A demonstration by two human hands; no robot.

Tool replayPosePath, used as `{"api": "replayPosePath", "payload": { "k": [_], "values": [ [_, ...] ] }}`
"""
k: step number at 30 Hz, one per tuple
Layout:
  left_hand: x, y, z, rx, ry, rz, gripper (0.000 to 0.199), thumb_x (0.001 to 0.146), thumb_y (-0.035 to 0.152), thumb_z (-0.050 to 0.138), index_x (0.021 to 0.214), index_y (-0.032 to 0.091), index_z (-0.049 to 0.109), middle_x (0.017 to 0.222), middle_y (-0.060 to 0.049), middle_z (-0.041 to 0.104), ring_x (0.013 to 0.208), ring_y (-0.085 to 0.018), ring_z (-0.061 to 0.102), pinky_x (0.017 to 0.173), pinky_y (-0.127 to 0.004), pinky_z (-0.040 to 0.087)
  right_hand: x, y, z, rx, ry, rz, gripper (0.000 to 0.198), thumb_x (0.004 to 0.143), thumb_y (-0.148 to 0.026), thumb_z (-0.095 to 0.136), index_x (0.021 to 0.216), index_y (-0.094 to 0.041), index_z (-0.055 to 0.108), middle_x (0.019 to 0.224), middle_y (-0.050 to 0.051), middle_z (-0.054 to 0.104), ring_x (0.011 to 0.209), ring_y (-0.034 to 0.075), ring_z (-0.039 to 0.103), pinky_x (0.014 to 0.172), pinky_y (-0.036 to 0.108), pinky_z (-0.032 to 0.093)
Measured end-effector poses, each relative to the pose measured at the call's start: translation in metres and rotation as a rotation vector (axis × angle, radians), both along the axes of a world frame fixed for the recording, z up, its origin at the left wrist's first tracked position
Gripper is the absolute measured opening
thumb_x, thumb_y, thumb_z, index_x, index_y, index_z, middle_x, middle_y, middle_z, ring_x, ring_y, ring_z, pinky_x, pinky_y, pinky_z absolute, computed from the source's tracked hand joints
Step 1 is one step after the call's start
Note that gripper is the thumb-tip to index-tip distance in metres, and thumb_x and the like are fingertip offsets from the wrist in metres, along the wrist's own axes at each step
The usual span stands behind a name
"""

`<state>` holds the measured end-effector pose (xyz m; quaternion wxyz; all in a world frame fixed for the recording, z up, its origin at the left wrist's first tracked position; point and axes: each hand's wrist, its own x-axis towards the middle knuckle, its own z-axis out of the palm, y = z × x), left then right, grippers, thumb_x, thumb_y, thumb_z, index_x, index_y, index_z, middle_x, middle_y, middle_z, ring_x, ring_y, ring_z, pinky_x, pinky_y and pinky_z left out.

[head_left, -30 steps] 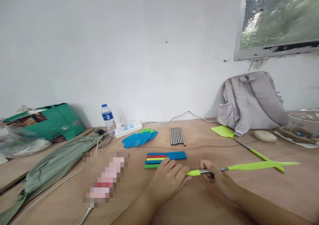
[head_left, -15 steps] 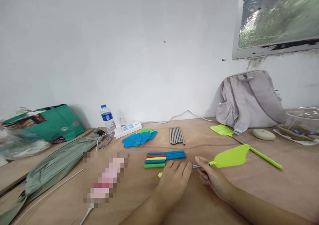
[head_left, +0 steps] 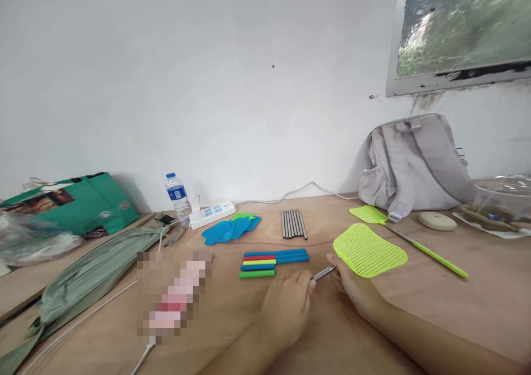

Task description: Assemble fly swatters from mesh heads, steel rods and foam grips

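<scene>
A yellow-green fly swatter (head_left: pixel 370 251) is held between my hands, its perforated head facing up. My left hand (head_left: pixel 287 308) is closed round its handle end, and the handle is hidden inside the fist. My right hand (head_left: pixel 352 284) grips it near the neck, just below the head. A short piece of metal rod (head_left: pixel 323 274) shows between the hands. Just beyond my left hand lie several coloured handle sleeves (head_left: pixel 291 258), blue, red, yellow and green. Farther back are a row of metal rods (head_left: pixel 293 224) and a pile of mostly blue swatter heads (head_left: pixel 232 230).
A second yellow-green fly swatter (head_left: pixel 440 259) lies to the right, by a grey backpack (head_left: pixel 415 165). A power strip (head_left: pixel 212 215) and water bottle (head_left: pixel 177 195) stand at the back left. Left are a green bag (head_left: pixel 83 203), a grey-green strap bag (head_left: pixel 99 275) and a pixelated object (head_left: pixel 174 297).
The swatter has rolled so that its head now shows its broad face, and its head end has swung away from me. The handle tip that stuck out past my left hand is now hidden.
</scene>
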<state>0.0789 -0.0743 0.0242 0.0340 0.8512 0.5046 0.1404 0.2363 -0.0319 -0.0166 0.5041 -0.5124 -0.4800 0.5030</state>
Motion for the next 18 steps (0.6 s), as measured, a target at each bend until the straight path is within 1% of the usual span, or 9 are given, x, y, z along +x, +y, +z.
{"api": "replayPosePath", "payload": {
  "k": [2, 4, 8, 9, 11, 12, 14, 16, 18],
  "values": [
    [-0.002, -0.001, 0.004, -0.094, -0.113, 0.009, 0.026, 0.09, 0.028, 0.023, 0.079, 0.021, 0.045, 0.074, 0.001, 0.057, 0.065, -0.015, 0.051, 0.053, -0.024, 0.029, 0.002, 0.0, 0.003, 0.024, -0.021, -0.008, 0.041, 0.068, -0.048, 0.052, 0.048, -0.022, 0.026, 0.045, -0.005, 0.027, 0.044, 0.01, 0.026, 0.045, 0.027, 0.023],
    [-0.005, -0.001, 0.007, -0.208, -0.227, -0.009, 0.029, 0.09, 0.032, 0.022, 0.073, 0.02, 0.043, 0.068, 0.002, 0.052, 0.062, -0.013, 0.048, 0.052, -0.022, 0.027, 0.0, -0.001, 0.007, 0.03, -0.011, 0.016, 0.039, 0.069, -0.045, 0.051, 0.048, -0.023, 0.026, 0.046, -0.005, 0.026, 0.045, 0.011, 0.026, 0.047, 0.027, 0.025],
    [-0.013, 0.004, 0.01, -0.439, -0.409, -0.092, 0.034, 0.089, 0.038, 0.021, 0.068, 0.019, 0.04, 0.064, 0.004, 0.042, 0.061, -0.01, 0.041, 0.054, -0.02, 0.028, -0.003, 0.0, 0.007, 0.028, 0.051, 0.147, 0.036, 0.068, -0.042, 0.051, 0.049, -0.023, 0.028, 0.045, -0.006, 0.025, 0.043, 0.01, 0.022, 0.045, 0.027, 0.022],
    [-0.016, 0.006, 0.009, -0.483, -0.436, -0.107, 0.035, 0.089, 0.039, 0.021, 0.068, 0.018, 0.04, 0.064, 0.004, 0.04, 0.061, -0.01, 0.04, 0.055, -0.02, 0.029, 0.0, 0.003, 0.006, 0.037, 0.061, 0.15, 0.035, 0.068, -0.041, 0.051, 0.049, -0.023, 0.029, 0.044, -0.006, 0.026, 0.042, 0.01, 0.022, 0.044, 0.026, 0.022],
    [-0.024, 0.012, 0.006, -0.548, -0.452, -0.108, 0.036, 0.088, 0.041, 0.022, 0.068, 0.018, 0.041, 0.064, 0.004, 0.04, 0.06, -0.01, 0.038, 0.055, -0.02, 0.029, 0.014, 0.015, 0.008, 0.063, 0.079, 0.07, 0.036, 0.07, -0.042, 0.047, 0.047, -0.023, 0.028, 0.041, -0.006, 0.027, 0.039, 0.009, 0.023, 0.041, 0.026, 0.021],
    [-0.029, 0.015, 0.005, -0.556, -0.447, -0.087, 0.035, 0.087, 0.041, 0.023, 0.068, 0.018, 0.042, 0.063, 0.004, 0.04, 0.06, -0.01, 0.038, 0.055, -0.02, 0.029, 0.024, 0.023, 0.009, 0.083, 0.097, -0.033, 0.037, 0.071, -0.043, 0.043, 0.045, -0.023, 0.027, 0.04, -0.006, 0.026, 0.038, 0.009, 0.024, 0.04, 0.026, 0.02],
    [-0.038, 0.023, 0.001, -0.511, -0.426, -0.016, 0.034, 0.086, 0.041, 0.024, 0.068, 0.018, 0.042, 0.063, 0.004, 0.04, 0.061, -0.01, 0.038, 0.056, -0.021, 0.029, 0.048, 0.04, 0.015, 0.103, 0.112, -0.114, 0.037, 0.075, -0.042, 0.035, 0.045, -0.023, 0.023, 0.038, -0.006, 0.022, 0.036, 0.008, 0.019, 0.038, 0.025, 0.016],
    [-0.045, 0.03, -0.002, -0.419, -0.425, 0.061, 0.034, 0.087, 0.041, 0.023, 0.068, 0.019, 0.041, 0.063, 0.004, 0.039, 0.061, -0.011, 0.038, 0.056, -0.022, 0.028, 0.065, 0.052, 0.02, 0.126, 0.131, -0.143, 0.036, 0.077, -0.04, 0.029, 0.047, -0.022, 0.018, 0.039, -0.007, 0.016, 0.036, 0.008, 0.014, 0.038, 0.025, 0.015],
    [-0.047, 0.034, -0.004, -0.331, -0.431, 0.094, 0.034, 0.087, 0.04, 0.02, 0.069, 0.02, 0.039, 0.064, 0.004, 0.04, 0.062, -0.012, 0.04, 0.056, -0.022, 0.029, 0.068, 0.055, 0.02, 0.123, 0.128, -0.105, 0.036, 0.076, -0.04, 0.032, 0.047, -0.022, 0.019, 0.039, -0.007, 0.017, 0.036, 0.007, 0.015, 0.038, 0.025, 0.015]
  ]
}}
